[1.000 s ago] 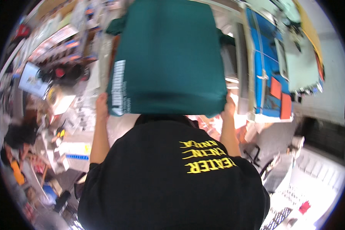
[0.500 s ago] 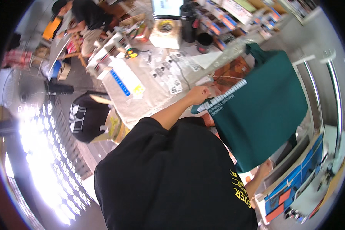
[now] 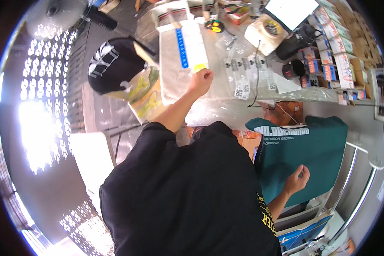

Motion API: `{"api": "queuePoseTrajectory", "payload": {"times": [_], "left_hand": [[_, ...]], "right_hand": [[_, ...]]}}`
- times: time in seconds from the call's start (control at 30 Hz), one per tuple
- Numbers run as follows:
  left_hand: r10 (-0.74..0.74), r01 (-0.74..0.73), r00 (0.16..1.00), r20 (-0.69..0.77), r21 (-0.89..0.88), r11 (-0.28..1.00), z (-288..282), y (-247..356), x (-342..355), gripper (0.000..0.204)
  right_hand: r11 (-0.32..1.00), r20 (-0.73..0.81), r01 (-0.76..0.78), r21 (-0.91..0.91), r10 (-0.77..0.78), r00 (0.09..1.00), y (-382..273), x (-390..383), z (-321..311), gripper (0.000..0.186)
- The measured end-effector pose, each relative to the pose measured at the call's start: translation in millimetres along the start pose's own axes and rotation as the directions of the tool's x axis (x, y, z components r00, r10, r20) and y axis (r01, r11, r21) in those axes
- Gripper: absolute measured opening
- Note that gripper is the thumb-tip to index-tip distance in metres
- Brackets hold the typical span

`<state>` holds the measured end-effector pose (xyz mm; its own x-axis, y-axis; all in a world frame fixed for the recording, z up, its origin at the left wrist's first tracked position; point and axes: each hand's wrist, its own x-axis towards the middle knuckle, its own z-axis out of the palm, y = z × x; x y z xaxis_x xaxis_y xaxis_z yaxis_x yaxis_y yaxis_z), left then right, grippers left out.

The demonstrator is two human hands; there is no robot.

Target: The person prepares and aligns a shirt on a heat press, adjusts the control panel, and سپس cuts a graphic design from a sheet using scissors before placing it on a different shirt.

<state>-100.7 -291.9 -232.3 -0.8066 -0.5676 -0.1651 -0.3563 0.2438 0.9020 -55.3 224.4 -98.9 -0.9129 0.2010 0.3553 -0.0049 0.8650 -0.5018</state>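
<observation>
My left hand is over the beige-covered table, its fingers curled together beside a yellow print at the near end of a white sheet. A blue strip with white lettering runs along that sheet. Whether the fingers hold anything is too small to tell. Over a dark green cloth piece with white lettering, spread flat at my right, is my right hand. Its fingers are bent in toward the thumb, and no object shows in them.
Clear packets with printed labels and a dark cable lie on the table. A black cup, a black bottle and stacked boxes stand beyond. A black cap is at left; metal bars rise at right.
The view has swung toward the left end of the table. My left hand has left the green cloth's edge for the white sheet; my right hand has moved over the cloth.
</observation>
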Motion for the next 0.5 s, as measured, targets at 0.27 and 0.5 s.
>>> {"api": "queuePoseTrajectory", "payload": {"times": [0.27, 0.5], "left_hand": [[-0.335, 0.306, 0.764, -0.552, -0.148, 0.941, -142, -158, -157, 0.019], [-0.394, 0.476, 0.879, -0.267, 0.470, 0.743, -172, -295, -243, 0.025]], "right_hand": [[0.882, 0.358, 0.019, 0.471, -0.210, 0.910, -71, -10, 58, 0.010], [0.941, 0.799, 0.010, 0.340, -0.294, 0.524, -141, -114, 89, 0.015]]}}
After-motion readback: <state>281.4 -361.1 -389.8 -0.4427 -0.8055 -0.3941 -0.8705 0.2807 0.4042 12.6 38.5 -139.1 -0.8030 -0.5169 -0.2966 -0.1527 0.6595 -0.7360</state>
